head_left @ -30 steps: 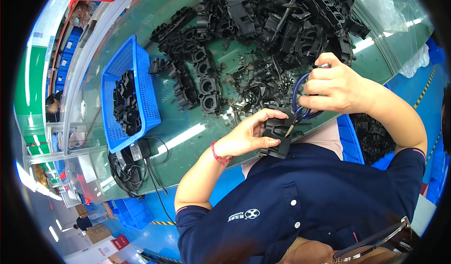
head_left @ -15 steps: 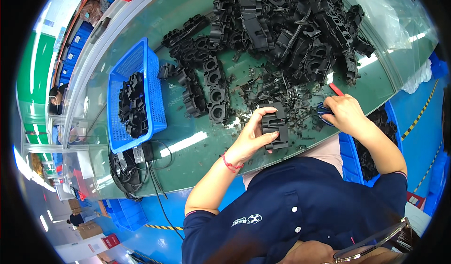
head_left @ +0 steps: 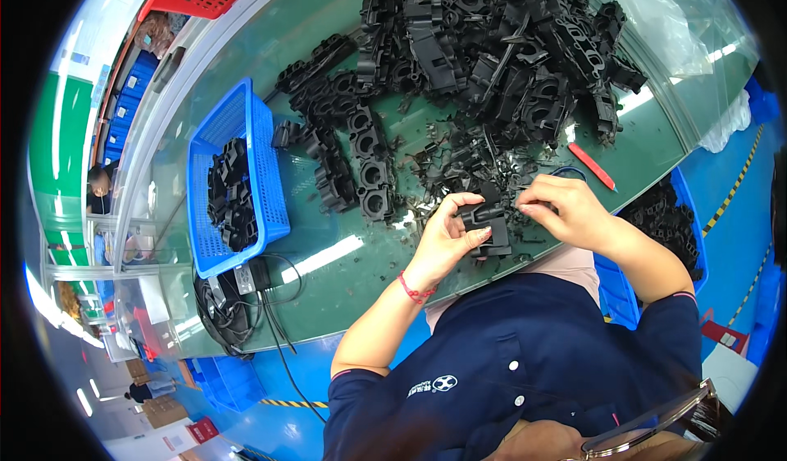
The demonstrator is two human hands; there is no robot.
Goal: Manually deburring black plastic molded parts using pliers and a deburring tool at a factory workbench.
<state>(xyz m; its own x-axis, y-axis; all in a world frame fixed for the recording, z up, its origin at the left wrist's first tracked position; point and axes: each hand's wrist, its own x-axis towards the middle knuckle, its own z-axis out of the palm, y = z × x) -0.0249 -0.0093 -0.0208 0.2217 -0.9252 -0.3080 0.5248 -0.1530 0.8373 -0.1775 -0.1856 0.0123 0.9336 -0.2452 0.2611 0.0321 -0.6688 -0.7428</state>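
Note:
My left hand grips a black molded plastic part above the near edge of the green table, thumb on one side and fingers on the other. Close to the part's right side is my right hand, its fingertips pinched together; whatever they hold is too small or hidden. Just beyond that hand a blue curved handle shows on the table, mostly covered. A red slim tool lies to its right. Small black scraps are scattered beyond the held part.
A big heap of black molded parts fills the far side. Several ported black parts lie left of the scraps. Farther left stands a blue basket holding more parts, with cables nearby. A blue bin sits below the table's right edge.
My right hand has moved left from the blue-handled tool and red tool to the held part, uncovering the red tool. My left hand still grips the part, slightly turned.

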